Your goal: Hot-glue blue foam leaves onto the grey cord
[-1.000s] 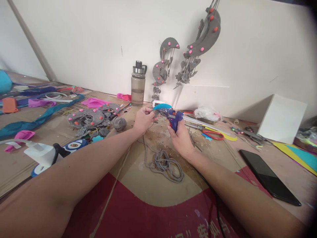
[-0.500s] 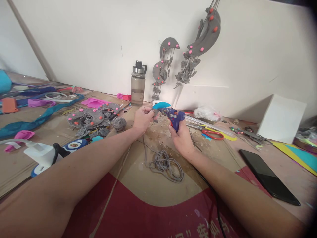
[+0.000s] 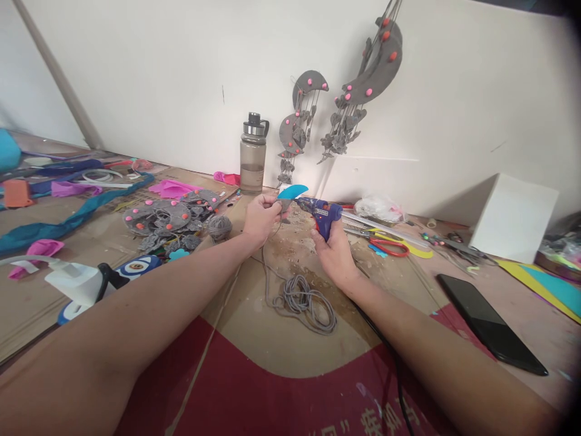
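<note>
Between the fingers of my left hand [image 3: 263,217] is a curved blue felt piece [image 3: 293,191], with a bit of grey material against its lower side. My right hand [image 3: 334,253] is wrapped round the handle of a dark blue glue gun [image 3: 324,213]. Its nozzle points left at the blue piece, very close to it; whether they touch I cannot tell. A clear glue stick [image 3: 376,225] sticks out from the gun's rear. Below my hands lies a loose coil of grey cord [image 3: 304,300], one strand of which runs up toward my left hand.
A water bottle [image 3: 253,154] stands by the white wall, where grey moon-shaped hangings [image 3: 379,69] hang. Red-handled scissors [image 3: 390,246] and a phone [image 3: 490,324] lie to the right. Leftward are a yarn ball [image 3: 218,227], grey felt pieces [image 3: 157,218] and a power strip [image 3: 136,266].
The blue felt piece has tilted, its right end now higher and slightly further left. My right hand has drawn the glue gun slightly right, so the nozzle no longer overlaps the piece as much.
</note>
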Action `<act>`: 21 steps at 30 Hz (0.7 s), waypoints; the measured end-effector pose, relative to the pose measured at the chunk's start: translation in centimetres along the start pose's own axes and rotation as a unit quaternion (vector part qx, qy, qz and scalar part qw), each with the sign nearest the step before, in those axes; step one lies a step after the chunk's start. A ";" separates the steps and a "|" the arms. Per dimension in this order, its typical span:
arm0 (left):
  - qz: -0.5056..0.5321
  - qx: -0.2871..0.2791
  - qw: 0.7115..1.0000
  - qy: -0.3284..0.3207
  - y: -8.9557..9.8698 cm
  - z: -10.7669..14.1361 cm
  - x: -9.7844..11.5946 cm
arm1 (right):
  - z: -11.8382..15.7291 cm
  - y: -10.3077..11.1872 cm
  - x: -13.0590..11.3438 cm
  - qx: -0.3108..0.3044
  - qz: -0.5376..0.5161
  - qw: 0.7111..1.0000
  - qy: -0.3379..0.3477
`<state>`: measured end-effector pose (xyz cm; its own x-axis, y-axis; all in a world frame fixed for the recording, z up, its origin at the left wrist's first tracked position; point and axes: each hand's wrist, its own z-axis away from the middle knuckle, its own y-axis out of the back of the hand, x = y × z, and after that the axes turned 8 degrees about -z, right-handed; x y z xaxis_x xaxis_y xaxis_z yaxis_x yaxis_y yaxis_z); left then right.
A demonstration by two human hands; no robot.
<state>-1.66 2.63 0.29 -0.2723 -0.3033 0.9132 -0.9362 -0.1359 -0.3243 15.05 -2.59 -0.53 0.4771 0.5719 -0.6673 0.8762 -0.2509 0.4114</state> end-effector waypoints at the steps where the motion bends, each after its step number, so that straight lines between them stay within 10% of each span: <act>1: 0.002 -0.002 1.000 0.001 0.0 0.0 0.0 | 0.0 0.0 0.0 0.001 0.000 1.000 0.000; 8: 0.020 0.003 1.000 0.003 0.1 -0.3 -0.3 | -0.3 0.0 1.0 0.014 -0.021 0.999 -0.031; 21: 0.026 -0.026 0.999 0.005 -1.1 0.7 0.6 | -3.3 1.8 3.6 -0.105 -0.094 0.934 -0.329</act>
<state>-0.66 1.91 1.04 -0.3233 -0.2996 0.8976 -0.9307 -0.0710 -0.3589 18.15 1.61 -0.12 0.3157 -0.0313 -0.9483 0.9488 0.0039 0.3158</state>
